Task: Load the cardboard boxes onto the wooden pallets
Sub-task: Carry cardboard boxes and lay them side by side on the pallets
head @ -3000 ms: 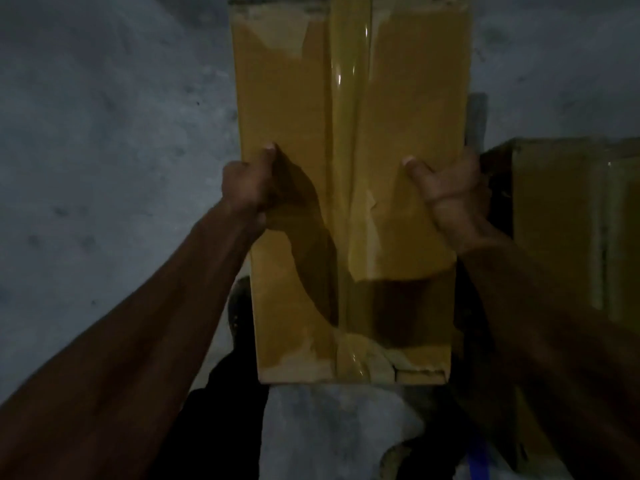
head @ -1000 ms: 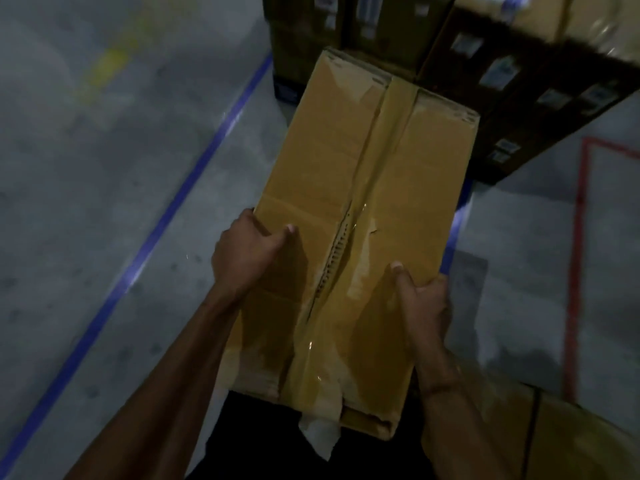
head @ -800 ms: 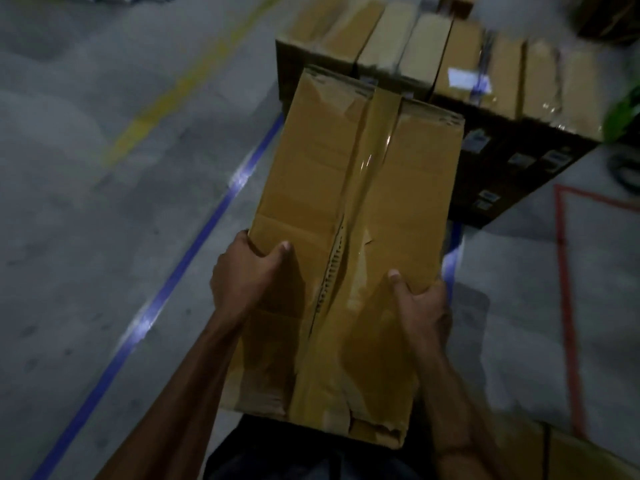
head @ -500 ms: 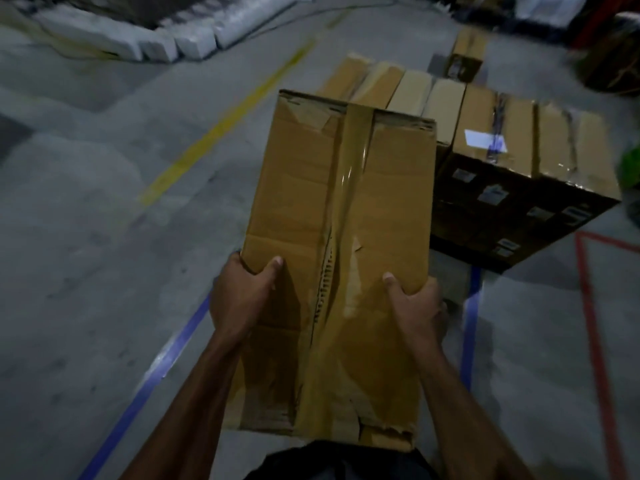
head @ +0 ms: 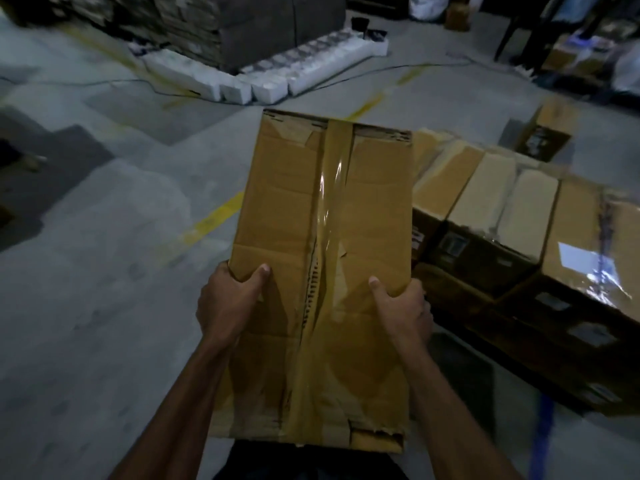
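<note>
Two hands carry one cardboard box [head: 322, 271] at chest height, its long axis pointing away from the body. Left hand [head: 227, 303] grips the box's left edge, thumb on the top face, fingers curled under out of sight. Right hand [head: 403, 308] grips the right edge the same way. Brown tape [head: 332, 216] runs down the top seam; it is wrinkled and partly split near the middle, and the near right corner of the box is torn.

Progress, judged: part done. A row of stacked boxes [head: 512, 216] already sits to the right, at least two layers high, top faces level with each other. The pallet beneath it is not visible in this dim light, so I cannot confirm it. The carried box is in the air, touching none of them, beside the stack's left end. One lone box [head: 550, 133] stands apart on the concrete floor [head: 104, 289] beyond the stack. Left to do: set this box down, then fetch any others.

Room and edges: open floor lies ahead and to the left, crossed by a yellow line [head: 214, 216]. White foam blocks [head: 263, 71] lie well ahead. A blue line [head: 542, 434] marks the floor near the stack's near edge. Stack's left end is just beside the box's right edge, so a swing to the right needs lift first. Weak seam: support from below seems wise.
</note>
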The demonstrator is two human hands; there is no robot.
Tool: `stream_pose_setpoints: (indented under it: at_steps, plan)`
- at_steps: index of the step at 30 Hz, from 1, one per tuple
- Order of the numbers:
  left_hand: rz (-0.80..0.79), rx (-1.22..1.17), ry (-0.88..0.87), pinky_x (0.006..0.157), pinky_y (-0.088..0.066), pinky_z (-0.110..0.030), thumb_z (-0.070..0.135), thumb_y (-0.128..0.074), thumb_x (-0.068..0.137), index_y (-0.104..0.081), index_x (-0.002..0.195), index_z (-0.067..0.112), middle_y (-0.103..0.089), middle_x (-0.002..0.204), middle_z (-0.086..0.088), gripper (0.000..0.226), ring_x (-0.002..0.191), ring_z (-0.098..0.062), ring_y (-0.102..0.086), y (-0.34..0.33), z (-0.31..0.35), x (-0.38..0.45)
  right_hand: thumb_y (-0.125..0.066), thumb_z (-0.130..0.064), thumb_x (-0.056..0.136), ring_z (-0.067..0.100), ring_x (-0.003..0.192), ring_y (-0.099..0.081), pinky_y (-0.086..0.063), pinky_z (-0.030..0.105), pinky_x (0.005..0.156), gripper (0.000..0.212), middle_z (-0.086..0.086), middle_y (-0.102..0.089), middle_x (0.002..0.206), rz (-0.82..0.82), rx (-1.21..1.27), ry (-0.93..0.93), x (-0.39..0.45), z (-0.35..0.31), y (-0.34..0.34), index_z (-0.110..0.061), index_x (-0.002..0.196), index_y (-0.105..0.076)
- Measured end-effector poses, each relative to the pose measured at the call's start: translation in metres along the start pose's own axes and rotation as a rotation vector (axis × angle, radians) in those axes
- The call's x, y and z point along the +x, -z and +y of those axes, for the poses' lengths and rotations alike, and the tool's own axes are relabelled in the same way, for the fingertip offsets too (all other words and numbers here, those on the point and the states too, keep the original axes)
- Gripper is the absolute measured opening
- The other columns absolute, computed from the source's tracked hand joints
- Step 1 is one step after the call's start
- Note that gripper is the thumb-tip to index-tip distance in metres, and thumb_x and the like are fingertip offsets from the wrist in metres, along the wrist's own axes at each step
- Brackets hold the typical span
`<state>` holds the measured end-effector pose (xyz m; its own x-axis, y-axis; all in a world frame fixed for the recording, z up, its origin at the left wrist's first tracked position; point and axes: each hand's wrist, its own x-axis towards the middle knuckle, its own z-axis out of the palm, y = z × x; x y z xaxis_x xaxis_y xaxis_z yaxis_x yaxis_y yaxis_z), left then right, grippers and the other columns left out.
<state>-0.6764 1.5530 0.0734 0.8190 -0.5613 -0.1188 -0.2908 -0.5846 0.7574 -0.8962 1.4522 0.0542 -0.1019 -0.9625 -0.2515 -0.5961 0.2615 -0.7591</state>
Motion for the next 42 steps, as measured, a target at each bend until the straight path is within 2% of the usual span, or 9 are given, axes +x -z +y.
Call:
stream_pose_setpoints:
  at_steps: [6, 12, 17, 22, 24, 27, 31, 36, 42]
  plan:
    - [0.101, -0.033, 0.055, 0.081, -0.054, -0.044, 0.067, -0.065, 0.077, -0.055, 0.095, 0.03, -0.067, 0.097, -0.002, 0.042, 0.093, -0.033, -0.064, 0.002, 0.027, 0.11, -0.062, -0.058, 0.089, 0.019, 0.094, -0.048, -0.042, 0.034, 0.082, 0.059, -0.001, -0.047, 0.105, -0.044, -0.065, 0.088, 0.078, -0.096, -0.054, -0.015, 0.126, -0.046]
    - [0.099, -0.038, 0.067, 0.079, -0.054, -0.043, 0.065, -0.065, 0.079, -0.056, 0.091, 0.028, -0.054, 0.07, 0.014, 0.04, 0.088, -0.031, -0.064, -0.008, 0.029, 0.265, -0.062, -0.06, 0.088, 0.027, 0.112, -0.058, -0.043, 0.035, 0.082, 0.068, 0.005, -0.057, 0.123, -0.059, -0.095, 0.094, 0.16, -0.182, -0.157, -0.015, 0.135, -0.044]
    - [0.032, -0.022, 0.027, 0.078, -0.054, -0.044, 0.07, -0.063, 0.075, -0.06, 0.094, 0.026, -0.068, 0.092, -0.001, 0.048, 0.089, -0.032, -0.064, -0.012, 0.048, 0.412, -0.062, -0.06, 0.088, 0.029, 0.111, -0.057, -0.041, 0.033, 0.081, 0.064, 0.002, -0.053, 0.11, 0.012, -0.103, 0.014, 0.223, -0.262, -0.23, -0.014, 0.13, -0.048]
    - [-0.039, 0.014, -0.034, 0.072, -0.052, -0.039, 0.069, -0.062, 0.076, -0.061, 0.092, 0.023, -0.067, 0.09, -0.001, 0.05, 0.085, -0.031, -0.064, -0.018, 0.093, 0.526, -0.06, -0.063, 0.087, 0.032, 0.107, -0.057, -0.051, 0.045, 0.091, 0.051, 0.005, -0.056, 0.11, 0.07, -0.116, -0.061, 0.286, -0.33, -0.269, -0.02, 0.112, -0.048]
    - [-0.065, 0.015, -0.056, 0.074, -0.053, -0.041, 0.071, -0.062, 0.075, -0.061, 0.093, 0.023, -0.068, 0.091, -0.002, 0.052, 0.087, -0.032, -0.064, -0.029, 0.114, 0.566, -0.06, -0.063, 0.087, 0.03, 0.102, -0.057, -0.05, 0.043, 0.089, 0.052, 0.004, -0.056, 0.107, 0.095, -0.098, -0.082, 0.315, -0.353, -0.278, -0.02, 0.114, -0.049]
    - [-0.123, 0.013, -0.097, 0.079, -0.054, -0.046, 0.073, -0.061, 0.073, -0.06, 0.095, 0.024, -0.068, 0.094, -0.002, 0.054, 0.09, -0.032, -0.064, -0.06, 0.145, 0.628, -0.059, -0.06, 0.089, 0.023, 0.091, -0.05, -0.043, 0.034, 0.078, 0.051, 0.002, -0.052, 0.102, 0.118, -0.094, -0.101, 0.368, -0.379, -0.291, -0.017, 0.115, -0.048]
    - [-0.172, 0.023, -0.151, 0.081, -0.055, -0.049, 0.077, -0.06, 0.07, -0.058, 0.094, 0.027, -0.068, 0.095, -0.001, 0.055, 0.09, -0.032, -0.064, -0.121, 0.197, 0.714, -0.06, -0.058, 0.09, 0.022, 0.094, -0.051, -0.048, 0.037, 0.083, 0.054, 0.002, -0.052, 0.105, 0.181, -0.038, -0.117, 0.458, -0.405, -0.309, -0.015, 0.12, -0.048]
    - [-0.243, 0.035, -0.213, 0.08, -0.055, -0.048, 0.078, -0.058, 0.07, -0.062, 0.099, 0.024, -0.069, 0.094, 0.002, 0.061, 0.089, -0.029, -0.064, -0.201, 0.28, 0.817, -0.061, -0.054, 0.092, 0.018, 0.087, -0.052, -0.043, 0.032, 0.076, 0.049, 0.001, -0.055, 0.102, 0.221, 0.036, -0.203, 0.581, -0.45, -0.317, -0.016, 0.12, -0.048]
    - [-0.301, 0.039, -0.275, 0.081, -0.053, -0.044, 0.071, -0.062, 0.076, -0.06, 0.105, 0.021, -0.067, 0.099, -0.003, 0.057, 0.091, -0.031, -0.063, -0.277, 0.381, 0.911, -0.06, -0.057, 0.09, 0.019, 0.093, -0.053, -0.046, 0.038, 0.083, 0.053, -0.002, -0.052, 0.102, 0.29, 0.054, -0.236, 0.704, -0.502, -0.304, -0.018, 0.124, -0.046]
